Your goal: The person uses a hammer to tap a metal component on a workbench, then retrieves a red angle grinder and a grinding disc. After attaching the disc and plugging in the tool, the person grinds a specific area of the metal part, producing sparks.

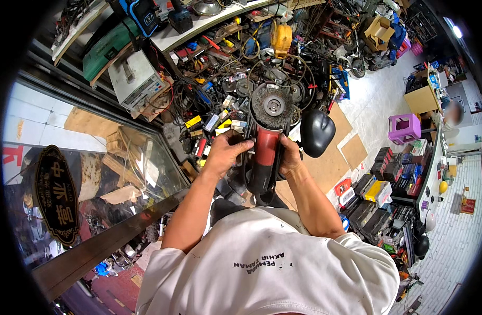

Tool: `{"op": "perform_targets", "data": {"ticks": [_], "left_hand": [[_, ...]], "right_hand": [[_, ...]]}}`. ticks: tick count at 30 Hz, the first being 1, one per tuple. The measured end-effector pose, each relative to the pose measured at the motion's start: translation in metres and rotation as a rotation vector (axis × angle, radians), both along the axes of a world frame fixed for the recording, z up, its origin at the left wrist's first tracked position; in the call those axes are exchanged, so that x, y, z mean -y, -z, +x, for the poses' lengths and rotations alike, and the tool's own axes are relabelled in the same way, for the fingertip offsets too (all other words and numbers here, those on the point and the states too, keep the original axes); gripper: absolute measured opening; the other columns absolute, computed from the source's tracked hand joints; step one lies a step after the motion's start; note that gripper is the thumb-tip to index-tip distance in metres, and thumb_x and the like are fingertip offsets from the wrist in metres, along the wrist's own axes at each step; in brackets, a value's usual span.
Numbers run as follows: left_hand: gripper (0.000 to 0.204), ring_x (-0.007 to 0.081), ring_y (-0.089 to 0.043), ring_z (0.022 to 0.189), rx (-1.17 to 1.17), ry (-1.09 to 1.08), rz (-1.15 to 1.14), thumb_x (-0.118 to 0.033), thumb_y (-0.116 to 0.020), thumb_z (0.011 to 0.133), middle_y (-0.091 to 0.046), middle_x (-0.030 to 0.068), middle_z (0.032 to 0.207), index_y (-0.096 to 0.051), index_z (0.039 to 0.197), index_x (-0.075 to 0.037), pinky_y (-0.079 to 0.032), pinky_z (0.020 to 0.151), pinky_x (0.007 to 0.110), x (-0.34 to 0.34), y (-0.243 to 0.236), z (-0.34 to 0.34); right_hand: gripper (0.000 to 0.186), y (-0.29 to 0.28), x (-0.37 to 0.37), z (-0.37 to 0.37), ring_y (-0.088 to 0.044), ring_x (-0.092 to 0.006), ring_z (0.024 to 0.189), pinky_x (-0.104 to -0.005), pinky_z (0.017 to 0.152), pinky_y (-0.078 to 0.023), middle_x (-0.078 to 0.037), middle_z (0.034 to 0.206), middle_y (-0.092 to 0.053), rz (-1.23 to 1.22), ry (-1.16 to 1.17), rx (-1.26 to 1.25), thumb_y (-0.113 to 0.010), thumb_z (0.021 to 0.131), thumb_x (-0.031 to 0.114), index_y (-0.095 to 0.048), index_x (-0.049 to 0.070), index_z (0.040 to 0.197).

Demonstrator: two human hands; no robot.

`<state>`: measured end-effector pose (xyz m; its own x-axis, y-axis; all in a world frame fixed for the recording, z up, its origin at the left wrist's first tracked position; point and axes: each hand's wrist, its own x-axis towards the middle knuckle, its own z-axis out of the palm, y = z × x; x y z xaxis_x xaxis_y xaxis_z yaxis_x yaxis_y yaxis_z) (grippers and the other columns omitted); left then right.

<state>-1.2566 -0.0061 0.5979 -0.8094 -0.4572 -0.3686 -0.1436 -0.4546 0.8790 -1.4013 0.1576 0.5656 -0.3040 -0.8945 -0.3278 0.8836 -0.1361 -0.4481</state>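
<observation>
Between my hands is an angle grinder (265, 149) with a red and black body, its head pointing away from me. A round wire brush wheel (273, 106) is mounted on the head. My left hand (226, 151) grips the left side of the body, with the thumb laid toward the red housing. On the opposite side my right hand (291, 157) is wrapped round it, thumb up near the head. A black cable or strap runs along the body. Just right of the grinder's head is a glossy black rounded seat or cover (317, 133).
Tools, boxes and cables crowd the bench (215, 68) ahead. A grey power unit (133, 79) stands at the left, above a glass pane (131, 168) in a metal frame. Cardboard (325, 163) covers floor to the right, near a purple stool (404, 129) and stacked batteries (375, 205).
</observation>
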Motion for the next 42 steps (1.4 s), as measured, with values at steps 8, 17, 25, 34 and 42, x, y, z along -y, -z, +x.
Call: {"op": "perform_targets", "data": {"ticks": [8, 17, 25, 34, 42], "left_hand": [[0.027, 0.0412, -0.071, 0.084, 0.302, -0.178, -0.967, -0.014, -0.080, 0.083, -0.071, 0.0241, 0.090, -0.063, 0.095, 0.003, -0.054, 0.078, 0.045, -0.022, 0.005, -0.012], [0.033, 0.0352, -0.068, 0.094, 0.054, -0.171, -0.748, -0.014, -0.073, 0.088, -0.070, 0.0194, 0.104, -0.063, 0.113, 0.004, -0.054, 0.085, 0.044, -0.039, 0.015, -0.011], [0.030, 0.0177, -0.067, 0.107, -0.276, -0.120, 0.358, -0.010, -0.062, 0.098, -0.071, 0.0075, 0.119, -0.065, 0.127, 0.000, -0.050, 0.099, 0.033, -0.010, 0.031, 0.004], [0.055, 0.0365, -0.070, 0.116, -0.484, -0.134, 0.683, -0.020, -0.054, 0.093, -0.069, 0.0234, 0.129, -0.055, 0.141, 0.005, -0.056, 0.103, 0.047, -0.002, 0.017, 0.008], [0.062, 0.0356, -0.072, 0.104, -0.285, -0.273, 0.621, -0.047, -0.042, 0.104, -0.070, 0.0232, 0.122, -0.056, 0.139, 0.003, -0.060, 0.090, 0.052, 0.064, 0.053, 0.081]], "right_hand": [[0.059, 0.015, 0.002, 0.001, -0.073, -0.0251, 0.101, -0.0434, 0.093, -0.061, -0.013, 0.115, -0.073, 0.100, -0.030, -0.063, -0.079, 0.086, 0.038, -0.064, 0.002, 0.129], [0.056, -0.004, 0.022, 0.015, -0.067, -0.0187, 0.101, -0.0365, 0.085, -0.059, -0.008, 0.115, -0.068, 0.086, 0.025, -0.289, -0.075, 0.093, 0.041, -0.059, 0.003, 0.131], [0.034, -0.040, 0.042, 0.016, -0.069, -0.0172, 0.093, -0.0329, 0.083, -0.058, -0.007, 0.104, -0.071, 0.274, 0.173, -0.274, -0.055, 0.109, 0.033, -0.064, 0.005, 0.124], [0.024, -0.027, 0.030, -0.036, -0.059, -0.0124, 0.092, -0.0300, 0.090, -0.048, -0.001, 0.098, -0.070, 0.392, 0.320, -0.985, -0.057, 0.109, 0.021, -0.072, 0.003, 0.111], [0.035, -0.074, -0.174, -0.279, -0.065, -0.0136, 0.074, -0.0299, 0.069, -0.052, -0.004, 0.082, -0.071, 0.853, 0.605, -1.398, -0.060, 0.105, 0.033, -0.076, 0.003, 0.103]]}}
